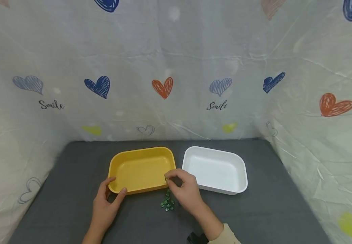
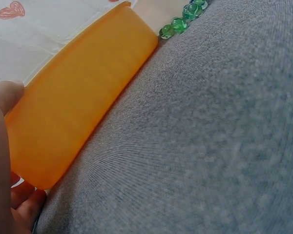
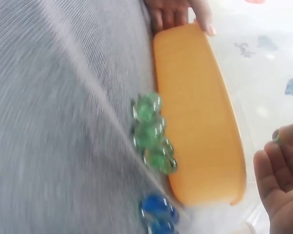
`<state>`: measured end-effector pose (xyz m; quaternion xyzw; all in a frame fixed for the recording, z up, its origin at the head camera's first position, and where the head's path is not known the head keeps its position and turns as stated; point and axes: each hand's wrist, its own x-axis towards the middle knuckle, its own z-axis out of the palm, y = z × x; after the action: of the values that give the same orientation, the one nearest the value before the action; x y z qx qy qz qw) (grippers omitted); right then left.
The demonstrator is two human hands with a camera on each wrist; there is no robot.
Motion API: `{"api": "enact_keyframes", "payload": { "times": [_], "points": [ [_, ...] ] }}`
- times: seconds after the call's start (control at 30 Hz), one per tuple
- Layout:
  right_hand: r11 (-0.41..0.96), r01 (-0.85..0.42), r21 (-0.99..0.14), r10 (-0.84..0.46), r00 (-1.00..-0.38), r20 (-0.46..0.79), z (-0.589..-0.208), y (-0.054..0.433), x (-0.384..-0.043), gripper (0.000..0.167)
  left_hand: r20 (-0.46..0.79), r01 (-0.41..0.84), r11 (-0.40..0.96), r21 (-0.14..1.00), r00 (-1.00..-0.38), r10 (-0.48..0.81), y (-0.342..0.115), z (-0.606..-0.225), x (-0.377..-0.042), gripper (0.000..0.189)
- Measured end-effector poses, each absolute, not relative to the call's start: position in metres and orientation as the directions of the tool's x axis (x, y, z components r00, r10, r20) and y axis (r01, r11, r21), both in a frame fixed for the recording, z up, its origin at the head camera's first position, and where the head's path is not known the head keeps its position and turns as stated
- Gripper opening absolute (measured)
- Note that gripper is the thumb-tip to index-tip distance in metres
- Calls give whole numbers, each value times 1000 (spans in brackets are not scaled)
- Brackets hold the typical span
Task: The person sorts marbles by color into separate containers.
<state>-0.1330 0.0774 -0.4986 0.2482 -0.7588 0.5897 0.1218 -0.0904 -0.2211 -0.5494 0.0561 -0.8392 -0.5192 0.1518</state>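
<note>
My left hand [image 1: 104, 206] grips the left front corner of a yellow tray [image 1: 139, 171], its thumb at the front rim. Over the tray's right end, my right hand [image 1: 188, 192] pinches a small marble [image 3: 276, 137] between thumb and forefinger. The marble looks greenish, and the fingertips cover most of it. In front of the tray, below my right hand, several green glass marbles [image 1: 167, 204] lie clustered on the grey cloth. Blue marbles [image 3: 157, 207] lie beside them in the right wrist view; my right hand mostly hides these from the head view.
A white tray [image 1: 215, 166] stands to the right of the yellow one, a narrow gap between them. A black object [image 1: 197, 238] shows by my right forearm at the near edge. Behind the grey-covered table [image 1: 270, 210] hangs a pale curtain [image 1: 188, 115] printed with hearts.
</note>
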Motion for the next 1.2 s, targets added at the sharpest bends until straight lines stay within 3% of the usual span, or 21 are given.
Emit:
{"api": "enact_keyframes", "payload": {
  "times": [0.47, 1.2],
  "points": [
    [262, -415, -871, -197, -907, 373, -502, 64, -135, 21, 201, 69, 457, 887, -947, -249, -222, -550, -92, 68],
    [312, -557, -770, -278, -828, 486, -513, 67, -138, 26, 180, 45, 461, 886, -950, -254, -224, -551, -91, 70]
  ]
}}
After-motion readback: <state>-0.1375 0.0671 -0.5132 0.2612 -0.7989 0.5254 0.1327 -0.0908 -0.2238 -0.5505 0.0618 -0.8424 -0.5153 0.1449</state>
